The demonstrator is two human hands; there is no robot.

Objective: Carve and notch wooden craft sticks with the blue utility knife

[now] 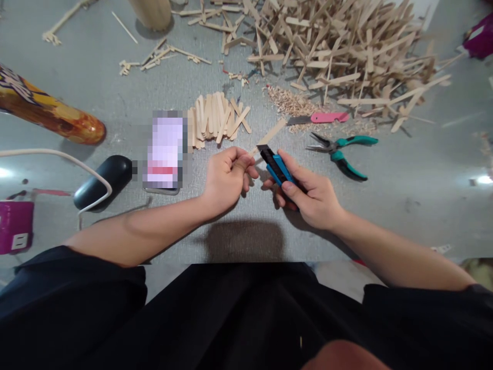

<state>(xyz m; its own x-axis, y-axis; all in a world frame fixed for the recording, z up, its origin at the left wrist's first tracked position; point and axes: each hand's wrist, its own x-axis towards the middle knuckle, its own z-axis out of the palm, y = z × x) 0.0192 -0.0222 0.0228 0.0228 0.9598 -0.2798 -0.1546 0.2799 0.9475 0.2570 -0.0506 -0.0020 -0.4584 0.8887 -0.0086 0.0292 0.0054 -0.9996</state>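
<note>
My left hand (229,177) pinches the near end of a flat wooden craft stick (272,132), which slants away to the upper right. In my right hand (311,192) is a blue and black utility knife (278,165), its dark blade tip touching or very close to the stick near my left fingertips. Just beyond the stick lies a pink-handled craft knife (321,118) beside a heap of wood shavings (290,100). Green-handled pliers (342,149) rest to the right of my right hand. A row of craft sticks (213,115) lies beyond my left hand.
A big pile of craft sticks (346,51) covers the far right. At the left are a phone (166,149) with a blurred screen, a black rounded device (103,180) with a white cable, a snack tube (50,108) and a purple box (16,226). A wooden cylinder (152,13) stands at the back.
</note>
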